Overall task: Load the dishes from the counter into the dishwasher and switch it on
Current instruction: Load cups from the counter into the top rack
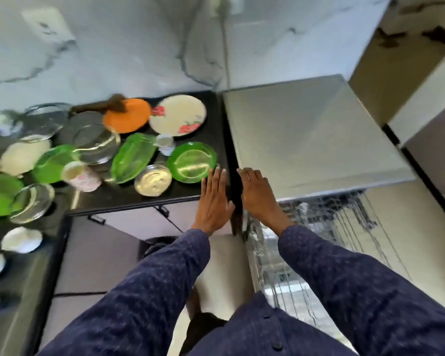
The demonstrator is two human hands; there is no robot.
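Both sleeves (165,291) reach forward; left hand (215,199) and right hand (258,195) flat-fingered, holding nothing (blurry). The green plate (192,161) lies at eleven o'clock, nearest the left.

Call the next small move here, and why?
Probably the left hand reaching forward to take the round green plate. Both hands are open and hold nothing, the plate lies just past the left fingertips at the counter corner, and the dishwasher rack is already pulled out under the right hand.
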